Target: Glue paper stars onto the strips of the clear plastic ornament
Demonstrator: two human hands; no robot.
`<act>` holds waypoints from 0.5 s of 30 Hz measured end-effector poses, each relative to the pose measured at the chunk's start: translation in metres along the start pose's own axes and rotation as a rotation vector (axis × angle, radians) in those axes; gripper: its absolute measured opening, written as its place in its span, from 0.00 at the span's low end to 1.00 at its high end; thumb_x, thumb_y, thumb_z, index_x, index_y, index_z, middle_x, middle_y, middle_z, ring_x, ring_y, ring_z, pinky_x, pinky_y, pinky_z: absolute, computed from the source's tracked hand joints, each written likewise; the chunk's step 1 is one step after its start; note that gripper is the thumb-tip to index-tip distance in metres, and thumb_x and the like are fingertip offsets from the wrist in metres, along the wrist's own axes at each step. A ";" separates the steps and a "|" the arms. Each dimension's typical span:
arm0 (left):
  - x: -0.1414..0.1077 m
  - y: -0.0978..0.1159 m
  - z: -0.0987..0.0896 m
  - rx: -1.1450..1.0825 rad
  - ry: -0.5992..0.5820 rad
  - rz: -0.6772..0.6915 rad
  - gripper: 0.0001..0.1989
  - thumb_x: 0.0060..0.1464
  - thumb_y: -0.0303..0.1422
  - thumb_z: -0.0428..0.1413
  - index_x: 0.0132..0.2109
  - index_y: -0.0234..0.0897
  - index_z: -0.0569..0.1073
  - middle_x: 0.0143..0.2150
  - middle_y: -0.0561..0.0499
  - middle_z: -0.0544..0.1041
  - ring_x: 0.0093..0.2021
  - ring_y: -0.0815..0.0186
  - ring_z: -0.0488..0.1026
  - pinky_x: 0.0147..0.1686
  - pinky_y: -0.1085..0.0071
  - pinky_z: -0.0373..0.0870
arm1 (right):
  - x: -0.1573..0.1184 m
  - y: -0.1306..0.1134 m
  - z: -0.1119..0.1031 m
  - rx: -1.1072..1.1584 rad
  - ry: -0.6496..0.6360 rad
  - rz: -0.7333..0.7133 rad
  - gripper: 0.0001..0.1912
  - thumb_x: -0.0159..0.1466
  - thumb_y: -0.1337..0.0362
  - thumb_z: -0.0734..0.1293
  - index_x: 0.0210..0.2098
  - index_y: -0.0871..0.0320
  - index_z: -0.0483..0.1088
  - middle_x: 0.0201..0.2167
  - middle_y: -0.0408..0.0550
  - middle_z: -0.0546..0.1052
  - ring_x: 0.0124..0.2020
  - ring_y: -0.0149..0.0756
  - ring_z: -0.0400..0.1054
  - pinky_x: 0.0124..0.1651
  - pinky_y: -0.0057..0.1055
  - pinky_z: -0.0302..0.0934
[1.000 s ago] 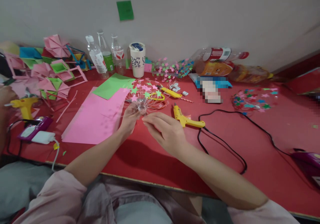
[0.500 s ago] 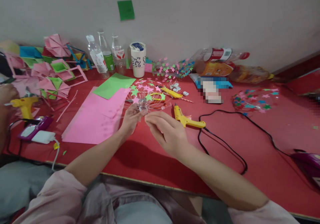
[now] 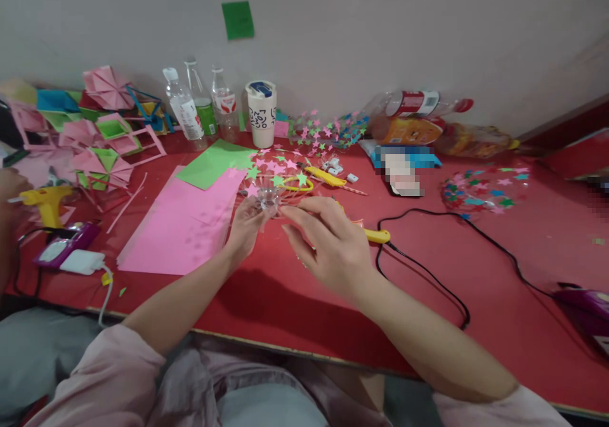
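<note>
My left hand [image 3: 248, 221] is closed on a clear plastic bottle piece [image 3: 269, 200]; its strips spread away from me and carry pink and green stars [image 3: 277, 179]. Beside the piece, on its right, is my right hand [image 3: 333, 240], thumb and fingers apart, with nothing seen between them. The fingertips are close to the clear plastic; whether they touch it I cannot tell. A yellow glue gun [image 3: 378, 235] lies behind my right hand, its front part mostly hidden. Beyond the stars is a yellow utility knife [image 3: 325, 176] and yellow-handled scissors [image 3: 299, 184].
Pink paper [image 3: 176, 236] and green paper [image 3: 216, 164] lie at left. Several bottles and a white cup [image 3: 262, 116] stand behind. A black cord [image 3: 428, 268] loops at right, near another star-covered plastic piece [image 3: 485, 192]. Another person's hand [image 3: 12, 186] is at far left, near another glue gun [image 3: 47, 205].
My right hand has opened its pinch and drawn back to the right, covering more of the glue gun. My left hand keeps its hold; the plastic piece has shifted slightly left.
</note>
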State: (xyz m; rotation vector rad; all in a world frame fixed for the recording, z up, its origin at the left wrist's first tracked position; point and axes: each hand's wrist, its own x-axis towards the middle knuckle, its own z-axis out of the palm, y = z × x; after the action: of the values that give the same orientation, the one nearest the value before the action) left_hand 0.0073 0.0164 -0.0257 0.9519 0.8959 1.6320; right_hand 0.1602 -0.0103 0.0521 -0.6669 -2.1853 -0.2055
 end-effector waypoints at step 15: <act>0.001 -0.002 -0.002 -0.029 0.027 -0.009 0.16 0.34 0.34 0.67 0.34 0.38 0.74 0.33 0.53 0.77 0.35 0.68 0.74 0.40 0.71 0.68 | -0.017 0.004 0.029 0.077 -0.206 0.231 0.14 0.68 0.63 0.56 0.44 0.58 0.71 0.23 0.43 0.77 0.20 0.26 0.65 0.26 0.24 0.50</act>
State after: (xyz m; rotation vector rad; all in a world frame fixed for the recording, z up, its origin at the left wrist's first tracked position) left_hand 0.0059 0.0173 -0.0287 0.9063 0.8914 1.6492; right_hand 0.1514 -0.0027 0.0204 -0.9237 -2.2735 0.0711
